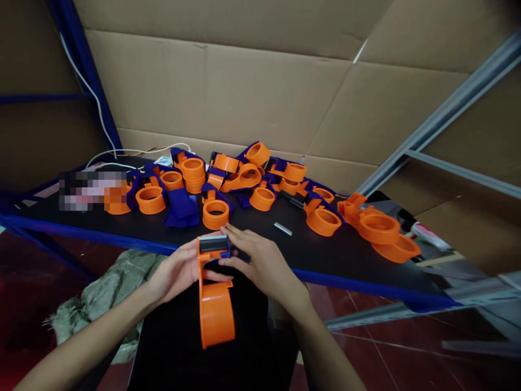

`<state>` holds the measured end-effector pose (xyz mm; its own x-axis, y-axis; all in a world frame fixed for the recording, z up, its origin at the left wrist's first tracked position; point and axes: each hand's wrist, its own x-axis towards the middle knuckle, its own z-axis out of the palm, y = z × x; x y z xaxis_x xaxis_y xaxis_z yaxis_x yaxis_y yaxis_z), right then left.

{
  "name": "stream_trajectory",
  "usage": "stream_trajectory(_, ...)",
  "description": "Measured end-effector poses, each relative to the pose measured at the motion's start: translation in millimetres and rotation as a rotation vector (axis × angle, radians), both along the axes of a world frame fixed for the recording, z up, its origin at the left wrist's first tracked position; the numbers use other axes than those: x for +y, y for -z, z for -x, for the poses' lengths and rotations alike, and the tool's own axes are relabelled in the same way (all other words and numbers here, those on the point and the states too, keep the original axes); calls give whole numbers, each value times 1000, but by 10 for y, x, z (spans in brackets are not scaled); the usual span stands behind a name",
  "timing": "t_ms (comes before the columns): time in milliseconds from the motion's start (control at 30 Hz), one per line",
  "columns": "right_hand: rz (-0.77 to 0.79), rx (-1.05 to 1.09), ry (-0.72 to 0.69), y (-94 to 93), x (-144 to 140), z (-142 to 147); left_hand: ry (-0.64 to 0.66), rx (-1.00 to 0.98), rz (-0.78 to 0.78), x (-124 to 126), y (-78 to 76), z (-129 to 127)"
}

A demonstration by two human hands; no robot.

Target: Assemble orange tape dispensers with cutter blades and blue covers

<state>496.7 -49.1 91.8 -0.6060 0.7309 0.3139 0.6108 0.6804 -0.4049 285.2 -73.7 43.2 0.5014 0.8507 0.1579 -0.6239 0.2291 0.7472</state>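
Both hands grip one orange tape dispenser [215,301], held near the body, just in front of the near edge of the black surface [317,255]. Left hand [179,271] is closed on the dispenser's left side, thumb laid across the frame below the head. Right hand [260,260] pinches the top end, fingertips on the dark roller and blue piece [214,245] at the head. Dispenser hangs upright, round hub end down, head end up.

Handling, as a judgement: moulded plastic, so light and stiff, smooth enough to slip a bit; the frame sides and hub look like the safe places to hold, the head end probably carries a cutter, so keep fingers off that edge.

Left to right on the surface: a blurred patch far left, white cables [122,152] behind it, then a heap of orange and blue dispenser parts [228,179] across the middle, a lone orange hub [215,213] just beyond the hands, a small metal strip [282,228] lying apart to the right, and a stack of orange frames [378,228] at the right end. Cardboard wall [244,76] behind everything. Crumpled cloth or sacking [109,288] lies low on the left, under the surface edge.
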Motion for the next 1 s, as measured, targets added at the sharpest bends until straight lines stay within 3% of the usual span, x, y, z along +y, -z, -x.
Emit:
stream_trajectory(67, 5, -19, -3, -46, 2, -50, 57, -46, -6, 27, -6, 29)
stream_trajectory(133, 23, -27, -14, -96, -18, -110, 33, -15, -19, 58, 18, 61)
stream_trajectory(267, 51, -6, -10, -207, -139, -196, -153, 66, -46, 99, 85, 107)
stream_trajectory(400, 100, -71, -33, -300, -343, -102, -327, 114, -12, 69, 72, 89)
stream_trajectory(567, 43, -208, -90, -240, -435, 139, -418, 159, 27, 13, 70, 8)
stream_trajectory(667, 77, -94, -96, -172, -345, 158, -419, 86, 26, 12, 71, -19)
stream_trajectory(767, 288, 223, -93, -137, -230, 90, -258, -87, 49, 16, 28, -23)
stream_trajectory(900, 780, 642, -131, -84, -149, 67, -96, -200, 140, 7, -10, -12)
stream_trajectory(1000, 1045, 697, -268, -29, -146, 156, -64, -220, 84, 4, 30, 27)
